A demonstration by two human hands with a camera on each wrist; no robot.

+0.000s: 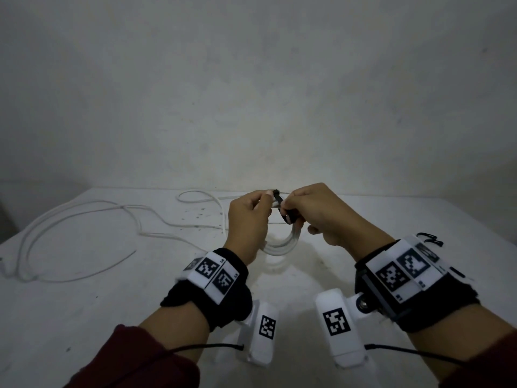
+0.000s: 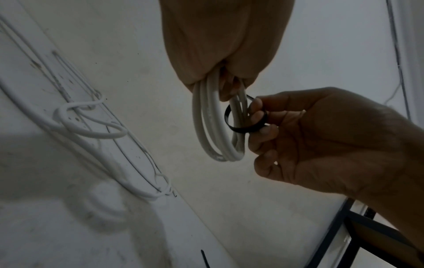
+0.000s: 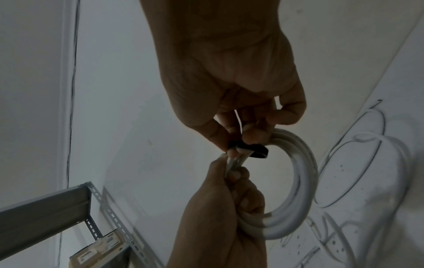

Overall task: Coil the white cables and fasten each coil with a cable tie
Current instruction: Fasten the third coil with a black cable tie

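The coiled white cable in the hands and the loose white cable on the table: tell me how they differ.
The coiled cable is wound into a small tight ring of several turns; the loose cable sprawls in wide single loops. The coiled cable is held above the table, gripped by the left hand; the loose cable lies flat, untouched. The coiled cable has a black cable tie looped round it, pinched by the right hand; the loose cable shows none. Both are white.

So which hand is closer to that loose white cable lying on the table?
Left. The left hand is beside the loose cable; the right hand is farther away.
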